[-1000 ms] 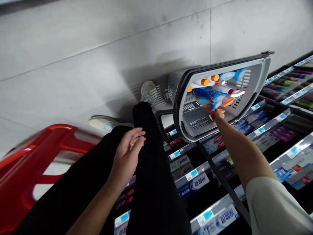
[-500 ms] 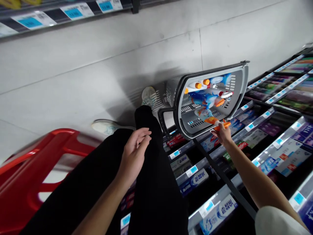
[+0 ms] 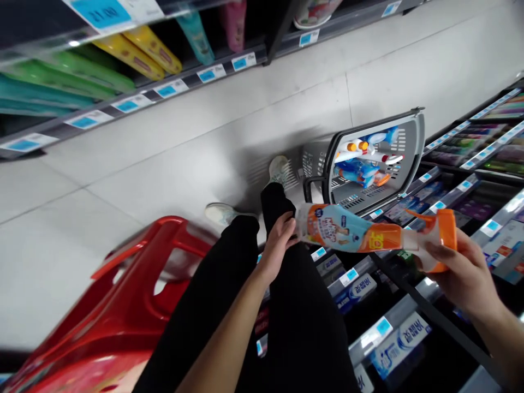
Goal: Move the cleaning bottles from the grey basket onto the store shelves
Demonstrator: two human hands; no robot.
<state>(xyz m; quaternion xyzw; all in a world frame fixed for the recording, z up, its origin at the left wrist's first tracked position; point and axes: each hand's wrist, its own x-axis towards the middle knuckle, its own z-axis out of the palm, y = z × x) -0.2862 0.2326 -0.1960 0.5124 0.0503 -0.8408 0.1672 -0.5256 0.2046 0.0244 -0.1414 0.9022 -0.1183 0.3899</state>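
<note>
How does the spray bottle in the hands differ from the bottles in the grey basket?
The spray bottle is held between the left hand and right hand, while the basket's bottles lie in the grey basket. It looks larger than they do. Both show orange and blue.

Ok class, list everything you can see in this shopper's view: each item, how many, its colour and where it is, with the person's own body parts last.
Spray bottle: one, orange and pale blue, held across the view.
Grey plastic shopping basket: one, grey, tilted, right of the feet.
Bottles in basket: several, white, blue and orange, inside the basket.
Toothpaste boxes: many, mostly white and blue, on the right-hand shelves.
Packaged goods: many, yellow, green and teal, on the far shelf.
Price labels: many, white and blue, along the shelf edges.
Red plastic carrier: one, red, lower left.
Floor tiles: many, pale grey, between the shelves.
Shoes: two, pale, beyond the legs.
Trousers: one pair, black, below the hands.
Left hand: one, on the bottle's base.
Right hand: one, around the bottle's orange trigger head.
</note>
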